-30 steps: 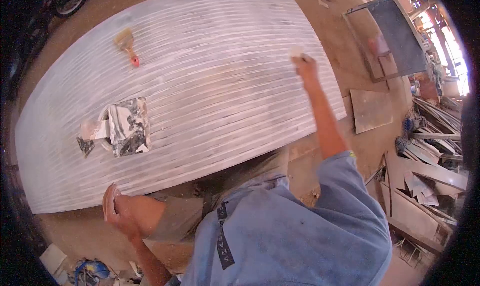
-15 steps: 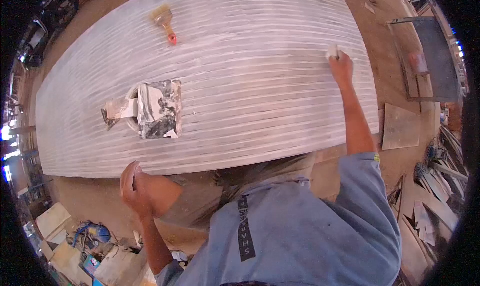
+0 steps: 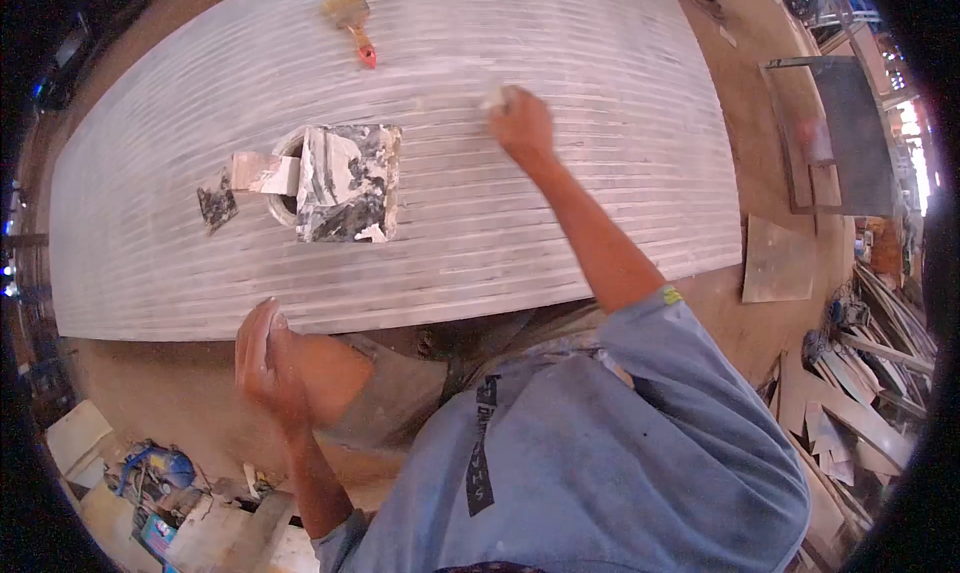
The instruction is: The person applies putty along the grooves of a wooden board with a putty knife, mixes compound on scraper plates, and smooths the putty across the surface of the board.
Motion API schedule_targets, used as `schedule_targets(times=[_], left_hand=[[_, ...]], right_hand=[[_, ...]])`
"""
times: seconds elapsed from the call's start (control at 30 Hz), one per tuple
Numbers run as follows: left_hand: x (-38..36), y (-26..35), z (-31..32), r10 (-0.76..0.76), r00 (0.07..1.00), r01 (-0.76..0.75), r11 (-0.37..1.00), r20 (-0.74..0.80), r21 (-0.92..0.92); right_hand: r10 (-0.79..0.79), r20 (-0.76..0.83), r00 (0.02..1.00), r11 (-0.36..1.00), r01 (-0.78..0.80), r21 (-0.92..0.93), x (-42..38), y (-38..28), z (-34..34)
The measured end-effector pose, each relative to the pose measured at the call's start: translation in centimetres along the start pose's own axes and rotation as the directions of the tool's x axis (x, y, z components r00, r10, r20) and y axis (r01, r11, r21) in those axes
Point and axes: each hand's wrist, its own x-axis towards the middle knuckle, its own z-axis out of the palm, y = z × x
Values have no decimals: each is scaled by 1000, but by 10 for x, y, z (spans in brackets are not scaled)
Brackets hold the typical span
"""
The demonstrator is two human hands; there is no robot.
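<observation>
A large white ribbed panel [image 3: 560, 213] lies flat before me, with pale streaks along its grooves. My right hand [image 3: 522, 125] is closed on a small whitish pad [image 3: 494, 100], pressed to the panel right of centre; its kind is blurred. Beside the panel's near edge, my left hand [image 3: 262, 361] is curled by my bare knee. Whatever its fingers may hold is hidden. A square plate smeared with white paste [image 3: 345, 185] rests over a round tub [image 3: 284, 205]. A putty knife [image 3: 262, 173] reaches across the tub, and a dark smeared scraper blade [image 3: 217, 203] is left of it.
A wide brush with a red-tipped handle [image 3: 352, 28] lies on the panel's far part. Right of the panel are a framed dark sheet [image 3: 845, 133] and a flat board [image 3: 778, 261]. Scrap strips [image 3: 890, 363] pile up at right. Another person's foot [image 3: 705, 1] shows at the top.
My right hand has swept left across the panel with the whitish pad. My left hand stays near the edge. The view has shifted slightly, and a person's foot now shows at the top right.
</observation>
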Motion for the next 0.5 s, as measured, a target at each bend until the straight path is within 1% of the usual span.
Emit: schedule_targets(times=[0.07,0.13,0.17,0.2,0.23,0.3,0.33,0.37,0.4,0.43,0.47,0.5], left_hand=[[-2,3,0,-5,1000,5,1000,-12,-1],[-3,3,0,-43,999,43,999,-4,-31],[-5,4,0,-40,999,40,999,-5,-28],[-6,4,0,-44,999,44,999,-10,-15],[-7,4,0,-51,999,51,999,-18,-2],[-9,-2,-1,-39,999,39,999,-19,3],[-9,-4,-1,-25,1000,25,1000,-17,5],[-9,-3,-1,-28,1000,28,1000,-12,5],[-8,-1,-1,1,1000,-1,1000,-4,-6],[-8,0,-2,27,1000,-27,1000,3,-17],[-9,0,-3,16,1000,-16,1000,6,-11],[-8,0,-4,6,1000,-6,1000,28,-16]], right_hand=[[-102,60,993,994,98,56,-11,-47,16],[-101,197,975,988,74,139,-5,-78,29],[-100,195,976,987,72,143,-7,-82,26],[-23,311,950,880,-128,458,-12,-91,16],[3,440,898,646,-338,685,-16,-101,4],[23,449,893,461,-408,788,-26,-89,-39],[23,437,899,459,-398,794,-29,-63,-59],[216,398,892,552,-447,704,-30,-27,-68],[194,338,921,659,-378,651,-33,8,-97],[239,221,945,806,-321,497,-33,55,-113],[243,141,960,888,-278,366,-32,109,-132],[182,65,981,968,-191,166,-33,141,-162]])
